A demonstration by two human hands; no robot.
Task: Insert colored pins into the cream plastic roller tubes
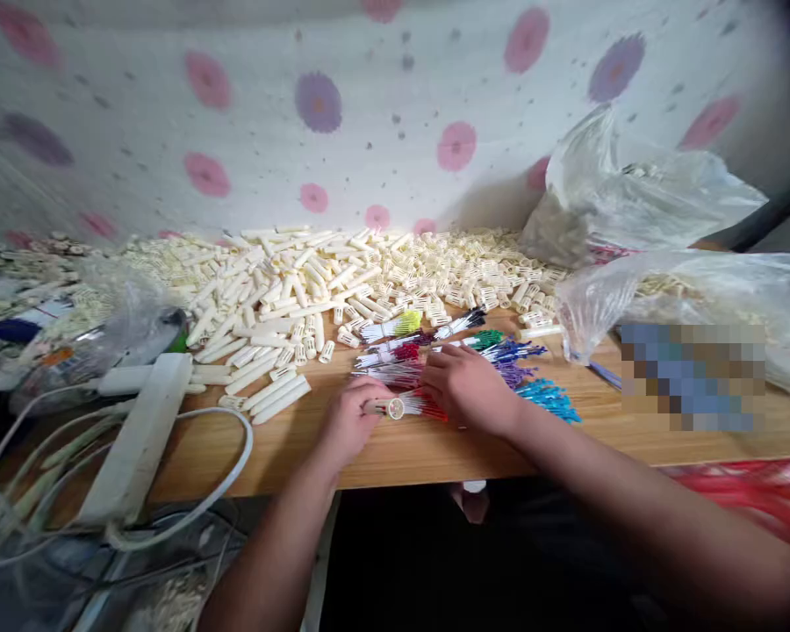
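While a cream tube (393, 408) is held near the front edge of the wooden tabletop (382, 470) by the left hand (348, 417), its round end is turned toward the camera. The fingers of this hand are wrapped around the tube. By the right hand (464, 386), the sticks with red tips (431, 405) are covered in part; its fingers are bent downward, but whether something is gripped by them cannot be told.

Around this hand, thin white sticks are laid in bunches, sorted by colour: yellow tips (408, 323) and black tips (470, 319) are seen behind, green tips (487, 339) nearer, and light-blue tips (553, 399) beside the right forearm. Behind them, a wide heap of cream tubes and slotted pieces (269, 281) is spread before a flowered sheet (388, 88). At the left, a white power strip (138, 439) is placed; at the right, a clear plastic bag (638, 202) is seen.
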